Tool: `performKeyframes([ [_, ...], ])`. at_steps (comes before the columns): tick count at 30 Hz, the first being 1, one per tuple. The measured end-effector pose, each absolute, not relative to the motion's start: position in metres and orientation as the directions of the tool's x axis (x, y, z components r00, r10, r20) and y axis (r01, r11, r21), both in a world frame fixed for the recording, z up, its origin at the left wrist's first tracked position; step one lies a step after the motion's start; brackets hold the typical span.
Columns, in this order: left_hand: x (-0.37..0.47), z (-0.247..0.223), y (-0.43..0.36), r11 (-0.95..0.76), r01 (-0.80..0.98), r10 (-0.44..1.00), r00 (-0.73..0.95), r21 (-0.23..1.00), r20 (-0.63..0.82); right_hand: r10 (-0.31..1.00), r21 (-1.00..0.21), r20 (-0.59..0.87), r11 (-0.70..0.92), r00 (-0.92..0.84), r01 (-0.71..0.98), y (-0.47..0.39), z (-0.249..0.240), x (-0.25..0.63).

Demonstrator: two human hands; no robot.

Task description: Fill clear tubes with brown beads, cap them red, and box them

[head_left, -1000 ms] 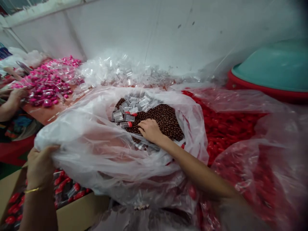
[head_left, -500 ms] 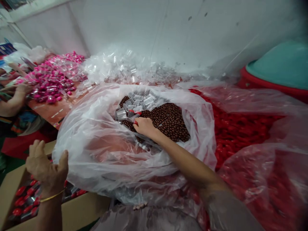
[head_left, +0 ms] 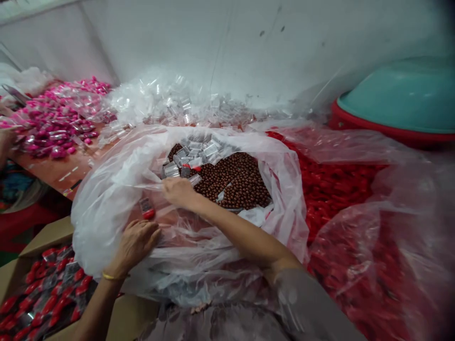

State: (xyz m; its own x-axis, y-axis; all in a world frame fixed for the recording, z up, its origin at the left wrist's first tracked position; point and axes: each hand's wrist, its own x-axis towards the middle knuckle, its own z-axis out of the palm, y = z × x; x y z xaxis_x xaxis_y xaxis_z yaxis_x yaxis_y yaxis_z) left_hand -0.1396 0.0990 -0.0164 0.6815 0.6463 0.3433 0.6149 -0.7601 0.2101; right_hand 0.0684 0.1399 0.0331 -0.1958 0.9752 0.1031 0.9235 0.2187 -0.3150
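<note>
A translucent plastic bag (head_left: 103, 208) lies open in front of me, holding small dark brown balls (head_left: 238, 177) with clear plastic containers (head_left: 195, 151) heaped on them. My right hand (head_left: 179, 192) is closed at the left side of the balls; folds of the bag's film pull toward its fingers, so it appears to pinch the film. My left hand (head_left: 137, 244) rests on the near left part of the bag, fingers extended and holding nothing visible. Just beyond its fingertips is a small dark-filled container with a red cap (head_left: 147, 208). Some of the right fingers are hidden.
At lower left, a cardboard box (head_left: 46, 234) holds several red-capped containers. Pink-capped pieces (head_left: 60, 125) and clear containers (head_left: 159, 97) are piled along the wall. Red pieces (head_left: 334, 189) under plastic film and a teal basin (head_left: 401, 99) are at right. Another person's hand (head_left: 5, 142) shows at far left.
My left hand has moved from over the box, rightward onto the bag. My right hand has shifted left from the balls. A red-capped container now lies near my left fingers. The view has turned slightly.
</note>
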Motion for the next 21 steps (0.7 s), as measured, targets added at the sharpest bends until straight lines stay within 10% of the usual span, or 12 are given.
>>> performKeyframes([
  [6, -0.102, 0.035, 0.107, -0.804, 0.567, 0.574, 0.660, 0.179, 0.485, 0.999, -0.166, 0.015, 0.034, -0.032, 0.986, 0.143, 0.017, 0.143],
  [21, 0.018, 0.016, 0.245, -0.895, 0.337, 0.348, 0.937, -0.293, 0.015, 0.975, -0.282, 0.215, 0.119, -0.058, 0.952, 0.030, 0.018, 0.223],
])
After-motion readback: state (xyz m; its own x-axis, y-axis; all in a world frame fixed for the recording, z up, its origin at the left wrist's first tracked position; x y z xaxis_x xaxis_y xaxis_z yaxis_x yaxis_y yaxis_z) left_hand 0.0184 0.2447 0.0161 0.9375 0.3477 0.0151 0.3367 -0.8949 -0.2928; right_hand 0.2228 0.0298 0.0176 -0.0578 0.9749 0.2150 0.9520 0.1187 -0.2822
